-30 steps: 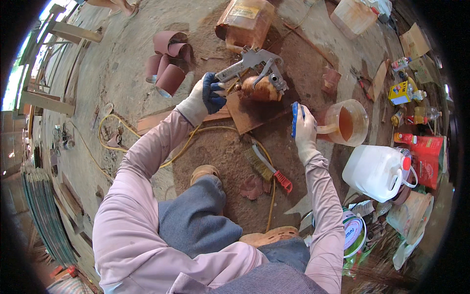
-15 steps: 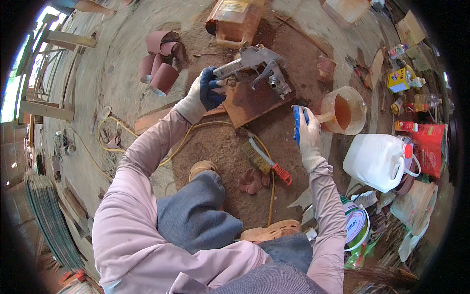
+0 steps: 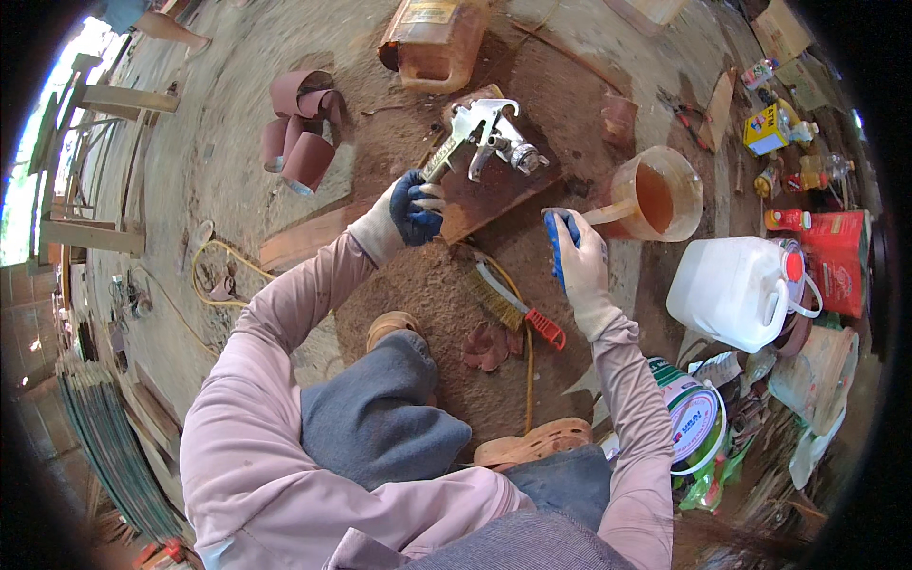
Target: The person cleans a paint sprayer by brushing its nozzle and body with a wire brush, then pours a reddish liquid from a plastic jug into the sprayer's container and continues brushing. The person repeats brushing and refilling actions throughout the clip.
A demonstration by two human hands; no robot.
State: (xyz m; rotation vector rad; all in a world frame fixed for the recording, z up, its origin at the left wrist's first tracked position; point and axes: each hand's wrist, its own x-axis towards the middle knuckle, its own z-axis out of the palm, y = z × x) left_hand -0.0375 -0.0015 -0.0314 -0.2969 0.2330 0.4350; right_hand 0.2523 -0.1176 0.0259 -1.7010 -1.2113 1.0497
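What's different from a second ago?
The left hand, still holding the gun, has drawn it slightly back and tipped it steeper. The brown round shape seen under the gun no longer shows. The brush and rolls look unmoved.

Brown dirt point(image 3: 394, 290) is covering the middle of the concrete floor point(image 3: 223, 114). Bright daylight point(image 3: 23, 223) is shining past a wooden frame point(image 3: 90, 236) at the left edge.

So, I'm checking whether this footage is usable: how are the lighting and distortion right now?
Head view: daylight washes out the upper left edge; head view: bright glints on the spray gun in the left hand; head view: fisheye distortion bows the stacked sheets near the left rim, and the corners are black.
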